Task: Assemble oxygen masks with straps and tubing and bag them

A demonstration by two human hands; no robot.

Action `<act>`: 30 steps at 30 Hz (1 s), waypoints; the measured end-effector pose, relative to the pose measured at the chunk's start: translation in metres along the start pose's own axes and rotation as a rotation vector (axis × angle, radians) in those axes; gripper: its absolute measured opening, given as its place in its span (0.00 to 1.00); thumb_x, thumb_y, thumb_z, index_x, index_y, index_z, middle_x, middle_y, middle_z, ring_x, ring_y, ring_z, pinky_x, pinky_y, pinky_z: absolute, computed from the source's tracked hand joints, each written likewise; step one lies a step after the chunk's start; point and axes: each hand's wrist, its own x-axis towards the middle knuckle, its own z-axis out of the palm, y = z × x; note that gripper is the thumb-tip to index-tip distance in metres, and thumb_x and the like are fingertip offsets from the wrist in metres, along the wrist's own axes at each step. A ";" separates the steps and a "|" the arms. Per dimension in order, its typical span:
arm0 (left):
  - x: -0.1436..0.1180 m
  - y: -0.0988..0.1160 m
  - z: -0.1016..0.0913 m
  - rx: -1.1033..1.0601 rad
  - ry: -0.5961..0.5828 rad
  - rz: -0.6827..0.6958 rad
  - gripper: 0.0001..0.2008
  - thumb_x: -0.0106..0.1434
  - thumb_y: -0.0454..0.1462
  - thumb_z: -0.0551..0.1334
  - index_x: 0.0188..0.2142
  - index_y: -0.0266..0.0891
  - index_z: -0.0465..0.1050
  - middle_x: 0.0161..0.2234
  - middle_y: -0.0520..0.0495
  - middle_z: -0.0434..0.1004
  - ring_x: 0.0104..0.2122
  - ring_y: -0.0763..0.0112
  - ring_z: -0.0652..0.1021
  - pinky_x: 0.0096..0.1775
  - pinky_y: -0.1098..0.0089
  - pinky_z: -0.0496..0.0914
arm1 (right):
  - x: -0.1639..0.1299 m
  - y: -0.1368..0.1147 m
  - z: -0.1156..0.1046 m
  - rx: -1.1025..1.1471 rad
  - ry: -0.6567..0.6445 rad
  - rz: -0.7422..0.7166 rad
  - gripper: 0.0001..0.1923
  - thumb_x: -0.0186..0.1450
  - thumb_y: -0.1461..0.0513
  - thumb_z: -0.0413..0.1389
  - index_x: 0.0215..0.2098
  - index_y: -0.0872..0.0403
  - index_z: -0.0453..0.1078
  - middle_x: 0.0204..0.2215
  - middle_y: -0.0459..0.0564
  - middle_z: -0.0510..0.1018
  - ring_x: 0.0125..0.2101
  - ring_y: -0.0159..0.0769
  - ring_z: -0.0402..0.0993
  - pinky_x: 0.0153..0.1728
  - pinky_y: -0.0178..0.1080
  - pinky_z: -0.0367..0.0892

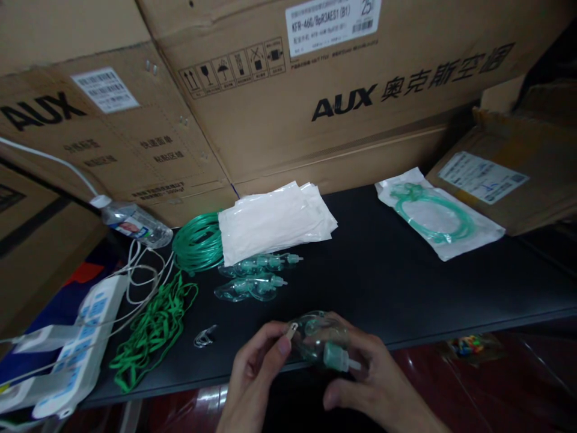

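Observation:
A clear oxygen mask (pixel 311 337) with a green connector (pixel 336 357) is held just over the table's front edge. My right hand (pixel 367 373) is closed around the mask's right side, with its thumb apart below the connector. Between the thumb and fingers of my left hand (pixel 264 361) is a small metal nose strip (pixel 292 330), pinched at the mask's left edge. Beyond my hands lie more clear masks (pixel 247 287) with green connectors. Several loose thin metal strips (pixel 205 337) rest to the left, beside a tangle of green elastic straps (pixel 153 331).
Coiled green tubing (pixel 198 243) lies by stacked white pouches (pixel 265 222). A packed tubing set (pixel 437 216) is at the right. A plastic bottle (pixel 135 222) and a power strip (pixel 85 349) with cables occupy the left. Large cardboard boxes (pixel 270 120) wall off the back.

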 end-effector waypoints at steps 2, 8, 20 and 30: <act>-0.002 0.004 -0.001 0.058 0.002 0.049 0.18 0.61 0.52 0.71 0.35 0.40 0.83 0.34 0.47 0.80 0.39 0.62 0.78 0.43 0.70 0.70 | -0.004 -0.001 -0.003 0.118 0.002 0.031 0.26 0.53 0.46 0.74 0.47 0.44 0.81 0.47 0.51 0.83 0.52 0.48 0.77 0.54 0.45 0.70; -0.006 0.012 -0.002 0.164 -0.047 0.166 0.19 0.57 0.55 0.73 0.29 0.41 0.84 0.28 0.50 0.71 0.30 0.68 0.71 0.34 0.73 0.66 | -0.008 -0.009 -0.002 0.118 0.013 0.164 0.25 0.58 0.51 0.73 0.52 0.43 0.75 0.45 0.47 0.84 0.48 0.41 0.80 0.51 0.41 0.69; 0.000 0.011 -0.003 0.176 -0.011 0.221 0.18 0.55 0.53 0.75 0.31 0.41 0.85 0.34 0.44 0.81 0.36 0.62 0.80 0.38 0.70 0.74 | -0.008 -0.013 0.005 0.081 0.036 0.161 0.18 0.62 0.52 0.69 0.48 0.45 0.77 0.44 0.46 0.84 0.48 0.40 0.80 0.51 0.40 0.70; 0.006 -0.011 0.014 0.053 0.143 0.014 0.23 0.58 0.53 0.73 0.45 0.41 0.87 0.45 0.40 0.87 0.50 0.51 0.84 0.57 0.59 0.75 | -0.008 0.004 0.005 -0.130 0.190 -0.026 0.09 0.73 0.54 0.58 0.47 0.44 0.79 0.53 0.49 0.81 0.57 0.40 0.75 0.57 0.37 0.70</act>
